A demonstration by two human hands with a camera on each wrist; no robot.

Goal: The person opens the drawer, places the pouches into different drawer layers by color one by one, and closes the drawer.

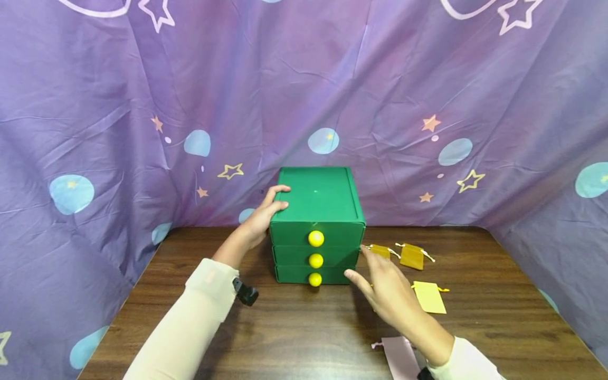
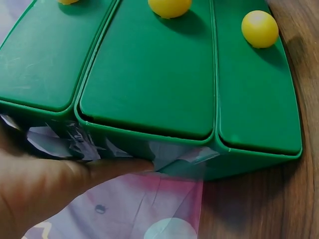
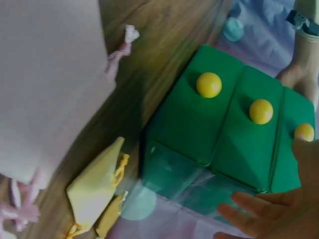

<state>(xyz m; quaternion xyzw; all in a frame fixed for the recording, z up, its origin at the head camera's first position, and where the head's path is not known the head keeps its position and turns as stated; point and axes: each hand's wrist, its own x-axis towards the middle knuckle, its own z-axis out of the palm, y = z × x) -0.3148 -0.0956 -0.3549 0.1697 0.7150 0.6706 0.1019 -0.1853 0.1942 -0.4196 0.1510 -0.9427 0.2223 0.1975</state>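
Pale sleeves (image 1: 187, 324) come nearest the head camera, each leading up to a hand. The left grip (image 1: 258, 221) is wide, fingers touching the left side and top edge of a green drawer unit (image 1: 323, 198). The right grip (image 1: 387, 285), thumb and fingers spread, is at the unit's right front corner; contact I cannot tell. Yellow knobs (image 1: 315, 260) mark three closed drawers. The unit stands on the brown tabletop (image 1: 294, 338) before purple cloth (image 1: 285, 95). Rightward lie two gold pouches (image 1: 411, 257), a yellow pouch (image 1: 430, 297) and, nearer, a pink pouch (image 1: 400, 359).
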